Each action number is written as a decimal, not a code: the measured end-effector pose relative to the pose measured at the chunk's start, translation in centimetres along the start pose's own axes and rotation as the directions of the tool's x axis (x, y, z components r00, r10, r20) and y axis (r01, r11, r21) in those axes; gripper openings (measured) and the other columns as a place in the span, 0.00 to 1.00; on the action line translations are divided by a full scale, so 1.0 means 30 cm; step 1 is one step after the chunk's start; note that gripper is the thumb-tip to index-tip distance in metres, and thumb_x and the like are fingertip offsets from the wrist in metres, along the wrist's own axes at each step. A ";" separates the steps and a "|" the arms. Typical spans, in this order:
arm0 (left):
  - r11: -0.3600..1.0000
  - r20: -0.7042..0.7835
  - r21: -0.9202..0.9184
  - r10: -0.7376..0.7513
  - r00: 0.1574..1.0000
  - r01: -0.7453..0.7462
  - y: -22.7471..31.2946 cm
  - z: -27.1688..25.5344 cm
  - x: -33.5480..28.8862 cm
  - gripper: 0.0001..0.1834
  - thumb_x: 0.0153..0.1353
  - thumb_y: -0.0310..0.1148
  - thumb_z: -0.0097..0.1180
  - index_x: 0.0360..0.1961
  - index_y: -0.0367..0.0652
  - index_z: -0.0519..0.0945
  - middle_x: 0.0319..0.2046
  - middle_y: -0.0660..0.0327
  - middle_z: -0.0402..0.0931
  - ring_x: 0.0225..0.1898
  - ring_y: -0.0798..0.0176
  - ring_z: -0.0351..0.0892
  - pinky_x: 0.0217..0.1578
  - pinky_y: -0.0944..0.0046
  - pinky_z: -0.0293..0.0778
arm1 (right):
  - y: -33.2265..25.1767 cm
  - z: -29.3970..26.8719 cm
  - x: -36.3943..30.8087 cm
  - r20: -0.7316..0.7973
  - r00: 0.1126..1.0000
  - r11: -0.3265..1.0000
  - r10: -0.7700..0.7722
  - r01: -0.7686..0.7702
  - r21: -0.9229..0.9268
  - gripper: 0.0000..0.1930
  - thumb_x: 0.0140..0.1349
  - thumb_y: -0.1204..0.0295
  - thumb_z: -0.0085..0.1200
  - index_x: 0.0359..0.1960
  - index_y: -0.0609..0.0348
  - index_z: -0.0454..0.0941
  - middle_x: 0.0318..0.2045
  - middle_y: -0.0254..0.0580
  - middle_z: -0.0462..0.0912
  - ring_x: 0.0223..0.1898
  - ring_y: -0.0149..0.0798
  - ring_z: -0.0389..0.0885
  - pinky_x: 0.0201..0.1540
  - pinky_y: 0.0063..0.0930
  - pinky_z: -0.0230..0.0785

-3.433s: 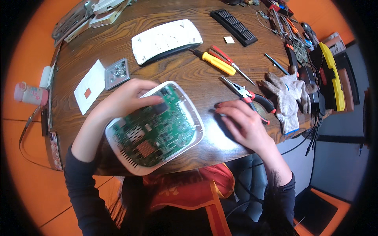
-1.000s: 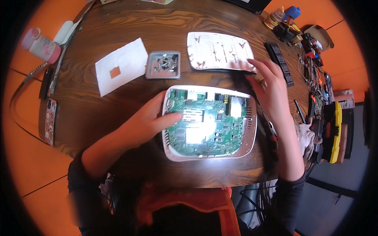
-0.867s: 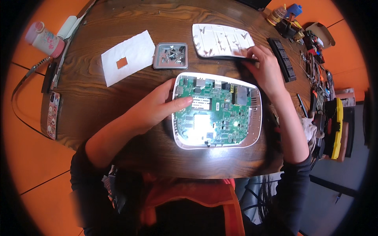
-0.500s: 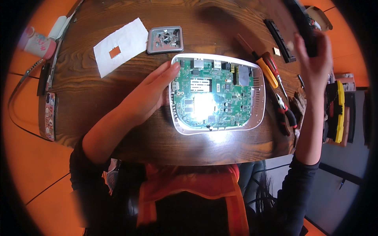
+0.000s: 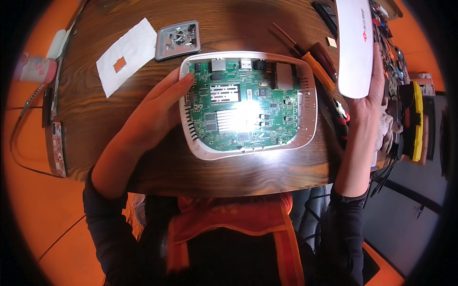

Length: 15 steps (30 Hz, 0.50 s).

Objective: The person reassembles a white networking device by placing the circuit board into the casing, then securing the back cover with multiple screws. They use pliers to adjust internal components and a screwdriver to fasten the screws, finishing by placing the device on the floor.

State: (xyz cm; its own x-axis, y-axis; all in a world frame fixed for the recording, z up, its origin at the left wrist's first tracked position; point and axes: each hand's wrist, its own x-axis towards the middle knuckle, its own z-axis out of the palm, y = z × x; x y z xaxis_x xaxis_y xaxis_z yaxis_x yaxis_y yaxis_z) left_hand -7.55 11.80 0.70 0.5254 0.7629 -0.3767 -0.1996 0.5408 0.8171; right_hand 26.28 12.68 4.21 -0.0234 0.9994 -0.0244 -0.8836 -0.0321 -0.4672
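My left hand [image 5: 162,102] grips the left side of a white plastic device housing [image 5: 309,126], its thumb over the rim. Inside the housing lies a green circuit board [image 5: 281,126] with metal ports along its far edge and a silver shield plate. A bright light glares on the middle of the board. At the right, my right hand [image 5: 366,106] holds a white cover panel [image 5: 352,57] upright, with its smooth printed face turned left. The cover and the housing are apart. Most of the right fingers are hidden behind the cover.
Beyond the housing are a grey tray [image 5: 198,47] of screws and a white paper sheet [image 5: 138,47] bearing a small copper-coloured square. Between housing and cover lie a yellow-handled screwdriver [image 5: 318,71] and pliers [image 5: 341,114]. A phone [image 5: 57,148] rests at the left edge.
My right hand has come down and nearer, turning the cover so its white face shows. The housing in my left hand has shifted left and looks larger.
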 end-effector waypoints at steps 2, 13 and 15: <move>1.000 -0.036 -0.009 -0.013 0.999 0.012 -0.005 -0.005 -0.002 0.24 0.67 0.41 0.44 0.62 0.46 0.62 0.51 0.63 0.70 0.52 0.66 0.70 0.52 0.61 0.66 | 0.004 -0.018 0.005 -0.038 0.999 0.999 0.033 -0.031 0.037 0.17 0.63 0.67 0.50 0.49 0.66 0.73 0.43 0.52 0.80 0.42 0.47 0.82 0.38 0.42 0.81; 0.999 -0.015 0.039 -0.021 1.000 0.022 -0.001 -0.017 -0.010 0.26 0.66 0.44 0.45 0.61 0.45 0.63 0.50 0.61 0.71 0.52 0.64 0.71 0.52 0.60 0.67 | 0.002 -0.002 -0.024 -0.209 0.976 0.985 -0.052 0.086 0.152 0.15 0.62 0.72 0.52 0.44 0.75 0.71 0.28 0.46 0.77 0.30 0.35 0.76 0.33 0.26 0.73; 0.998 -0.008 0.054 -0.024 1.000 0.025 0.000 -0.019 -0.009 0.26 0.66 0.45 0.45 0.61 0.44 0.62 0.50 0.60 0.71 0.52 0.64 0.71 0.52 0.60 0.68 | 0.014 0.011 -0.027 -0.229 0.972 0.979 -0.056 0.098 0.176 0.14 0.62 0.73 0.52 0.42 0.76 0.70 0.26 0.43 0.74 0.28 0.32 0.73 0.31 0.23 0.70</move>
State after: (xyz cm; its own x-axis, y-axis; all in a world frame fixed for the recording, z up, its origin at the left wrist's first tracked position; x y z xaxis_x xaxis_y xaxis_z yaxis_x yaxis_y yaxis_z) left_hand -8.18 11.79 0.55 0.5233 0.7524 -0.4001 -0.1418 0.5398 0.8298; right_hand 25.78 11.86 4.33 0.1340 0.9706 -0.1998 -0.9502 0.0686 -0.3041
